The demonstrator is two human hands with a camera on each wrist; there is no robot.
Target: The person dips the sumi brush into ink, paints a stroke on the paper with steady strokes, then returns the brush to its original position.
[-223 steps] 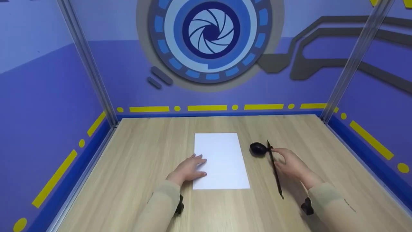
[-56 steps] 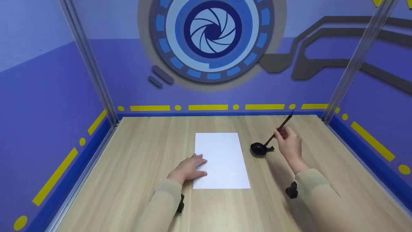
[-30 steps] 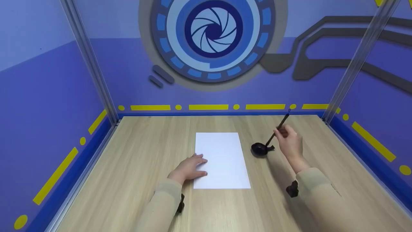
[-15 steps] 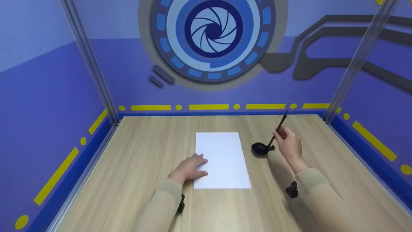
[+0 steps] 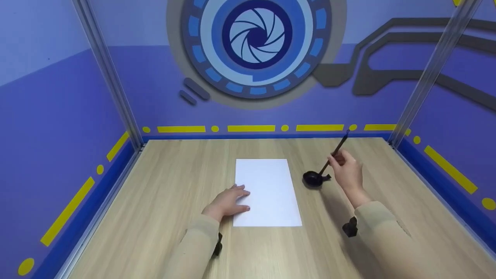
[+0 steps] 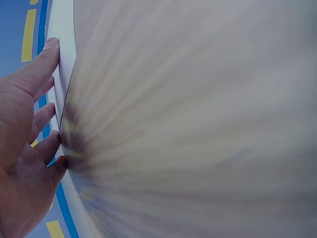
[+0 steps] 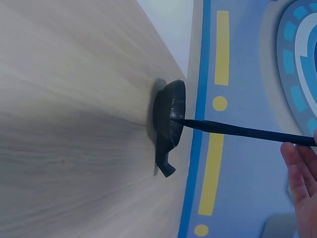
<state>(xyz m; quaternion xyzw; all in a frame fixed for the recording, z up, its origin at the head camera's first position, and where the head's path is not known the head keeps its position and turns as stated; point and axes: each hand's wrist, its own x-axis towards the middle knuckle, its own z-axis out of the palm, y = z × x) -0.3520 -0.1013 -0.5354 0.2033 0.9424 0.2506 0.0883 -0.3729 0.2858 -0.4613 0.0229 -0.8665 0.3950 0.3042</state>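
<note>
Right now the right hand (image 5: 347, 170) pinches the brush (image 5: 334, 154), slanted down-left, tip in the dish (image 5: 313, 178); paper (image 5: 267, 192) lies further left, under the flat left hand (image 5: 226, 203).

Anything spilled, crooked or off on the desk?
Nothing stands out. The paper lies flat and blank, with the left hand resting on its left edge. The right hand holds the brush tilted, its tip in the black dish. No ink shows on the table.

On the table (image 5: 162, 217), paper (image 5: 267, 192) lies at centre; the ink dish (image 5: 312, 178) sits at its three o'clock, well apart from the wall (image 5: 116, 100) at twelve
</note>
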